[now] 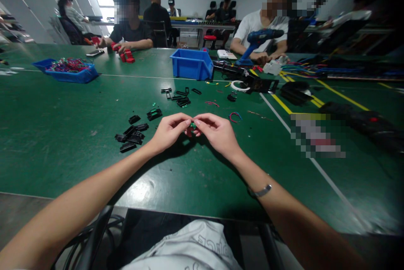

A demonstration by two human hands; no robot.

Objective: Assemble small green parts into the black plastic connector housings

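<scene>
My left hand [171, 130] and my right hand [217, 132] meet above the green table, fingertips pinched together. Between them is a small green piece [192, 125] that looks like a circuit board, mostly hidden by the thumbs and fingers. Left of my left hand lies a black plastic housing [154, 113] with green inside it. A pile of black plastic housings [134, 135] sits nearer to me on that side. Beyond my hands, several black frames [179, 97] are scattered. To the right of my right hand lies a loop of red and blue wire [235, 117].
A blue bin [192, 64] stands across the table. Left of it, a blue tray [74, 75] holds coloured wired parts. A blue cordless drill [255, 44], black equipment [249, 78] and cables occupy the right. Two people sit opposite, one handling red parts [126, 54].
</scene>
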